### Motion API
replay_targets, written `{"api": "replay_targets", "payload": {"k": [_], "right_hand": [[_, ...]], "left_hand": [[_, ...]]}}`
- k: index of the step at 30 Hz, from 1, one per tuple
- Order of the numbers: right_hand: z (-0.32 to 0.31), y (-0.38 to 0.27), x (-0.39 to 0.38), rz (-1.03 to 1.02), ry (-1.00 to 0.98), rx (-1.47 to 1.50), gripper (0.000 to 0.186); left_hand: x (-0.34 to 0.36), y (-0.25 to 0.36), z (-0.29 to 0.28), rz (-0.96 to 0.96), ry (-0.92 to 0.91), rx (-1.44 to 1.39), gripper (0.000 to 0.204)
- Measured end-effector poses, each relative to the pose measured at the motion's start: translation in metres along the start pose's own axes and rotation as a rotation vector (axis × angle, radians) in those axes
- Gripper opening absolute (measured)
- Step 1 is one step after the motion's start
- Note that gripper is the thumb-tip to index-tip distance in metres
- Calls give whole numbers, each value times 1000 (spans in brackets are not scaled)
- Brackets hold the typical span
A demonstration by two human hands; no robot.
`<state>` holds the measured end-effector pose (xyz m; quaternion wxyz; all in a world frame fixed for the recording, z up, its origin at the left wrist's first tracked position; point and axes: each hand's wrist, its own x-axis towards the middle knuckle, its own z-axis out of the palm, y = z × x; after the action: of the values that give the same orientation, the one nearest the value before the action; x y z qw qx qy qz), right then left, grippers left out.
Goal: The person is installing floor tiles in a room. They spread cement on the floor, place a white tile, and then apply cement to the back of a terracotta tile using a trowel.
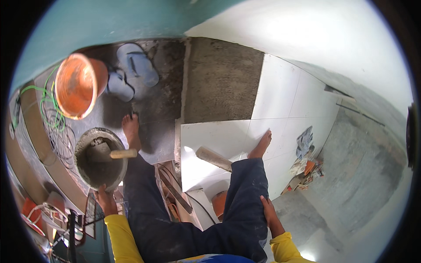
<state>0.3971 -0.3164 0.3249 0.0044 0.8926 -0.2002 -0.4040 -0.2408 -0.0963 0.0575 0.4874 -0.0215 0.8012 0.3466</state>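
Observation:
My left hand (106, 200) has closed fingers on the near rim of a grey mortar bucket (82, 160), in which a trowel with a wooden handle (123, 154) rests. My right hand (270, 215) lies along the outer side of my dark-trousered right leg (245, 188), fingers extended, holding nothing. Beside that leg a long board-like tool (212, 158) lies on white floor tiles (219, 136). Above the tiles is a square patch of rough grey mortar (221, 81), bordered on the right by more white tiles.
An orange bucket (76, 85), blue flip-flops (137, 61) and green cord (44, 103) occupy the dark floor at upper left. Tools and debris (50, 219) crowd the lower left. Rags and scraps (307, 175) lie right, beside a grey concrete floor (355, 166). Walls bound the top and right.

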Motion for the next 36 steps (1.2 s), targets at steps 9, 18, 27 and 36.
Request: {"api": "replay_targets", "payload": {"k": [9, 18, 27, 36], "right_hand": [[1, 3, -10, -170, 83, 64, 93], [-17, 20, -1, -377, 287, -8, 64], [-60, 18, 11, -352, 267, 303, 49], [-134, 41, 43, -217, 141, 676, 49]], "left_hand": [[-94, 60, 110, 113, -236, 253, 57], [-291, 54, 321, 275, -650, 551, 50], [-436, -116, 580, 179, -1177, 578, 53], [-547, -292, 776, 144, -1280, 692, 55]]}}
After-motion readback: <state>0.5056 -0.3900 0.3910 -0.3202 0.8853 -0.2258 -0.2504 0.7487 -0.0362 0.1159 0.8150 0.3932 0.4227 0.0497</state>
